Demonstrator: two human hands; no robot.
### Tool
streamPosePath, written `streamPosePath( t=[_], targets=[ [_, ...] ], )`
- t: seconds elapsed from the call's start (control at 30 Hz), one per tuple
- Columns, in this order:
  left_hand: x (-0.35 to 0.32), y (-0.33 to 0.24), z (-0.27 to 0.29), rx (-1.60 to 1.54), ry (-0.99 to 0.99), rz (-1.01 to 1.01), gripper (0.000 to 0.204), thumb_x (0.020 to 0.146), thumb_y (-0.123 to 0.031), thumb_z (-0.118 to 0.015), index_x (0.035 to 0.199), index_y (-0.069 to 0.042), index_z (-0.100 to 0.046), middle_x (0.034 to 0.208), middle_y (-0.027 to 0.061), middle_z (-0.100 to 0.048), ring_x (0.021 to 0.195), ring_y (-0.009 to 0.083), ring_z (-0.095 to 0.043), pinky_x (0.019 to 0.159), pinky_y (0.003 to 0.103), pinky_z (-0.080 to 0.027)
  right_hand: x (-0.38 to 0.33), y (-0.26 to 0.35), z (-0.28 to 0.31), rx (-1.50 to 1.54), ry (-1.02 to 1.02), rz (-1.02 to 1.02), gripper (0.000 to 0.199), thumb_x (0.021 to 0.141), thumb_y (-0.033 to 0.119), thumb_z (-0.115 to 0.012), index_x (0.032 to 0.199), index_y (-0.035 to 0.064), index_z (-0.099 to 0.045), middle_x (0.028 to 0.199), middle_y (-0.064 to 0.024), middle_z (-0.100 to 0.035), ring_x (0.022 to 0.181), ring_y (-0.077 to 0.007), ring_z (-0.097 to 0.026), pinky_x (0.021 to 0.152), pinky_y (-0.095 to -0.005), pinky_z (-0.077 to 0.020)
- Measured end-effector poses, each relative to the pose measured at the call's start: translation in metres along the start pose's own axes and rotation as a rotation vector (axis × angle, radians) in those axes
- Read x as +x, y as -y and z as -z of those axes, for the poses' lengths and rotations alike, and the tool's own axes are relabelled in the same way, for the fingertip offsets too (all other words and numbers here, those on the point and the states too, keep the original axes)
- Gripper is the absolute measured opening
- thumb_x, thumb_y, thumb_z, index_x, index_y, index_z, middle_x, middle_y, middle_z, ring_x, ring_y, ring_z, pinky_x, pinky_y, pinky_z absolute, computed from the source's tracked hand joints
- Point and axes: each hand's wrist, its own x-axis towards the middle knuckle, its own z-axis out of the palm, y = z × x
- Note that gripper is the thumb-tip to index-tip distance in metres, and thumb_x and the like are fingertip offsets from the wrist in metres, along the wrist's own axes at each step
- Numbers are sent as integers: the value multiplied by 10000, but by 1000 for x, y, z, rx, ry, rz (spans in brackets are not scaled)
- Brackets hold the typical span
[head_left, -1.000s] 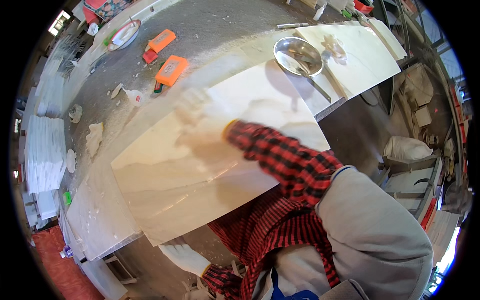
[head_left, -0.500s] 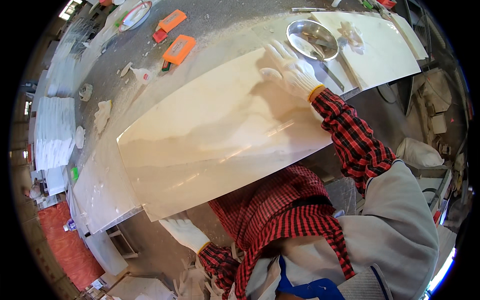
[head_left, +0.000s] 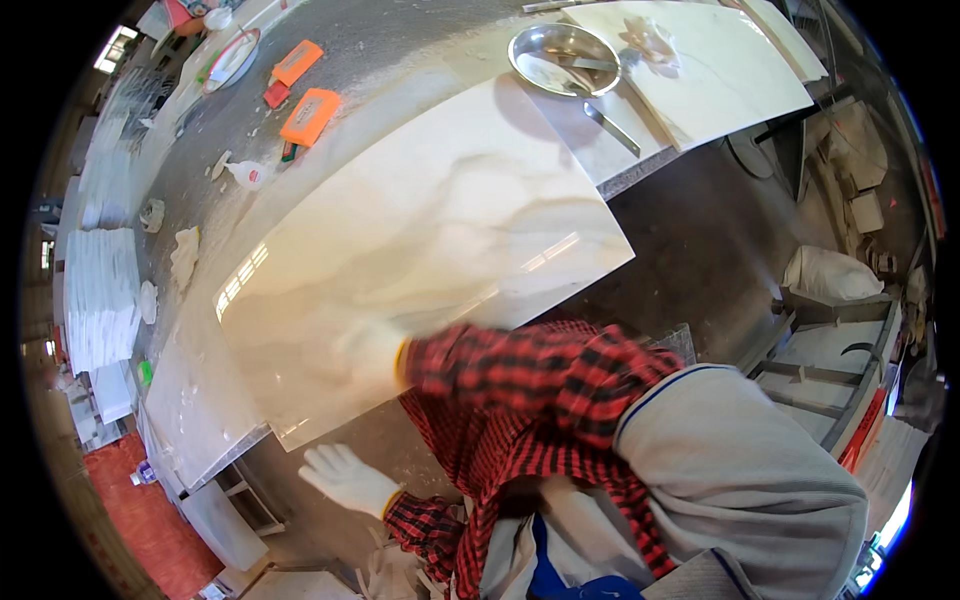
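A large glossy slab (head_left: pixel 420 235), cream-white with soft grey-brown veining, lies on the workbench with its near edge overhanging toward me. My right hand (head_left: pixel 365 352), in a white knit glove with a yellow cuff, is smeared by motion over the slab's near left part; whether it touches the surface I cannot tell. Just off the slab's near left corner, my left hand (head_left: pixel 348 478) is open in a matching glove, its fingers spread and holding nothing. Both arms wear red-and-black checked sleeves.
A steel bowl (head_left: pixel 563 62) with flat tools inside stands beyond the slab, near a flat metal strip (head_left: pixel 612 130). Another pale slab (head_left: pixel 730 75) lies at far right. Orange boxes (head_left: pixel 311 117) and a white bottle (head_left: pixel 246 175) sit at back left. Stacked white sheets (head_left: pixel 102 300) stand left.
My right hand has swept from the slab's far right part to its near left. My left hand has come away from the near edge. The slab's right end now sits farther from me.
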Motion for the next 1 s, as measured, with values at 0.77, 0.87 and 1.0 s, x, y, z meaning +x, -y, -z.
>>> streamPosePath(
  t=[0.77, 0.87, 1.0],
  targets=[
    [-9, -3, 16, 4, 107, -81, 563, 1108, -247, -371, 1605, -18, -240, 1691, 168, -228, 1534, 383, -250, 1278, 502, -196, -183, -61, 220, -471, -315, -384, 507, 830, 454, -734, 1187, 109, -629, 1320, -171, -577, 1271, -411, -513, 1084, -491, -419],
    [-15, -11, 0, 41, 37, -100, 565, 1104, -241, -375, 1607, -23, -239, 1687, 175, -232, 1531, 381, -258, 1279, 504, -194, -149, -12, 167, -114, -182, -207, 590, 726, 431, -801, 1168, 79, -634, 1305, -170, -580, 1268, -402, -516, 1094, -465, -419],
    [-24, -17, -10, 79, 53, -149, 606, 1105, -288, -393, 1628, -40, -214, 1696, 202, -199, 1561, 403, -189, 1278, 503, -204, -140, 51, 99, 184, -24, 266, 493, 743, 425, -783, 1062, 73, -652, 1151, -130, -601, 1137, -337, -568, 971, -459, -492]
  ],
)
